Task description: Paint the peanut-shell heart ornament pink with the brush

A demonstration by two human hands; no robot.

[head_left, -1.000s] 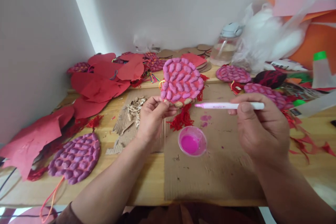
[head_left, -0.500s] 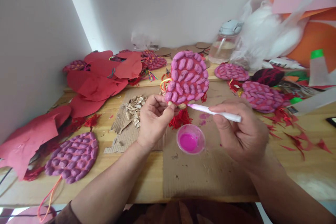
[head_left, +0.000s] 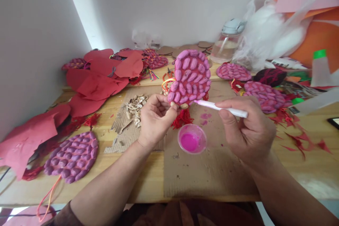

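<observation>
My left hand (head_left: 158, 118) pinches the lower left edge of a red, heart-like plaque (head_left: 191, 76) covered in peanut shells. Most of the shells are painted pink; a couple at the bottom edge are plain tan. A red tassel (head_left: 182, 118) hangs below it, and a yellow cord loops out at its left. In my right hand (head_left: 247, 127) is a white paintbrush (head_left: 225, 108), held like a pen, its pink tip at the plaque's lower edge; I cannot tell if it touches. Below stands a small clear cup (head_left: 192, 139) of bright pink paint.
Broken peanut shells (head_left: 135, 109) lie on cardboard (head_left: 209, 176) left of centre. A finished-looking purple plaque (head_left: 71, 157) and red paper pieces (head_left: 99, 77) fill the left side. At the right are more pink plaques (head_left: 265, 95), red scraps, a glue bottle (head_left: 321, 69) and a jar (head_left: 225, 44).
The brush and my right hand have shifted slightly right and up, along the plaque's lower edge. The plaque has turned a little in my left hand.
</observation>
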